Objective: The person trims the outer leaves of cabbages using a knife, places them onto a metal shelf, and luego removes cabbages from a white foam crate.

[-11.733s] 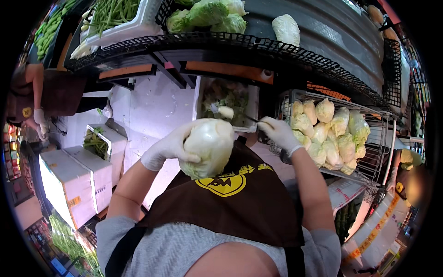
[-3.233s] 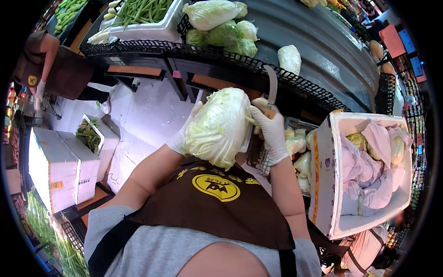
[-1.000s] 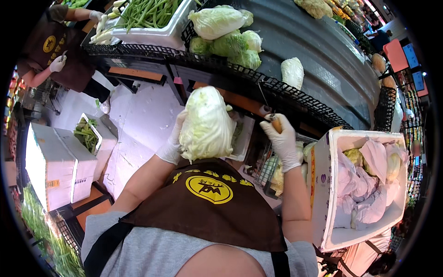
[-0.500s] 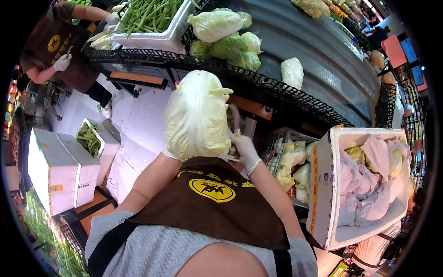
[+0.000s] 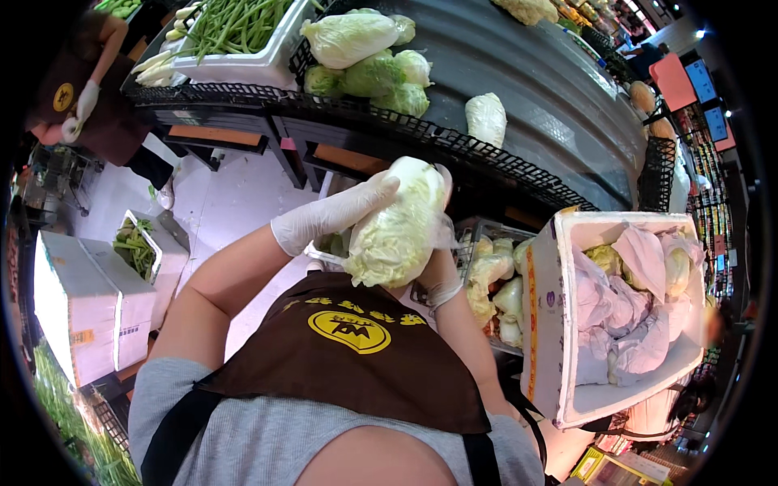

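Note:
A pale green and white napa cabbage (image 5: 397,231) is held up tilted in front of my apron, between my two gloved hands. My left hand (image 5: 340,209) lies along its left side, thumb over the upper face, the other fingers hidden behind it. My right hand (image 5: 442,274) supports its right side, mostly hidden, with fingertips showing near the top edge. Translucent plastic or glove material shows at the cabbage's right side. Beyond, more cabbages (image 5: 377,74) are piled on the dark display shelf (image 5: 559,105), and a single white cabbage (image 5: 486,119) lies apart to their right.
At right stands a white foam box (image 5: 545,324) with paper-wrapped vegetables, beside a wire basket (image 5: 466,243) of produce. White boxes (image 5: 77,300) stand at left. Green beans (image 5: 235,28) fill a tray at the back left. A co-worker (image 5: 89,105) stands at far left.
The cabbage has come down, turned and tilted, looking smaller. My left hand has come from behind it onto its left side; my right hand has moved from below onto its right side.

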Demonstrator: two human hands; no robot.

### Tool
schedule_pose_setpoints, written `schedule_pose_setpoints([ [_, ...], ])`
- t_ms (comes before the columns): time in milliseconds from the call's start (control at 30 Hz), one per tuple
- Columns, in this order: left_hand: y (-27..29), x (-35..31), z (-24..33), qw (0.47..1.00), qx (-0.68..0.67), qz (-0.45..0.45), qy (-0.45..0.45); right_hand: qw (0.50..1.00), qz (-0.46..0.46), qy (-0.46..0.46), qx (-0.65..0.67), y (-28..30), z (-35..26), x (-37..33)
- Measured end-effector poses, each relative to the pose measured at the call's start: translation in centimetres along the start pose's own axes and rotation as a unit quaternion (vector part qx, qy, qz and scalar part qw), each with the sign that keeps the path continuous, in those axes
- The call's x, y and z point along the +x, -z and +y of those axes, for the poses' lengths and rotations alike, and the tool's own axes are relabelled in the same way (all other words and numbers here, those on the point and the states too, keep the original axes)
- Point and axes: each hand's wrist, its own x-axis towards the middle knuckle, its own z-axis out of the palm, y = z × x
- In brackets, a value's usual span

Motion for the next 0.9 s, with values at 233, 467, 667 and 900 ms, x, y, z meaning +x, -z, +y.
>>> schedule_pose_setpoints([
  [233,-3.1,2.7,-2.2,0.985,0.070,0.009,-0.155,0.982,0.054,-0.005,0.181,-1.0,0.6,-4.3],
  [467,-4.8,2.0,-0.5,0.890,0.405,0.140,-0.155,0.967,0.046,-0.017,0.249,0.8,0.7,-4.8],
  [667,-7.4,-0.6,9.8,0.842,0.535,0.026,-0.059,0.930,0.005,-0.009,0.367,1.5,2.2,-4.1],
  [900,-5.0,0.6,11.3,0.927,0.189,0.230,-0.227,0.901,-0.039,-0.049,0.429,2.1,6.0,-5.7],
])
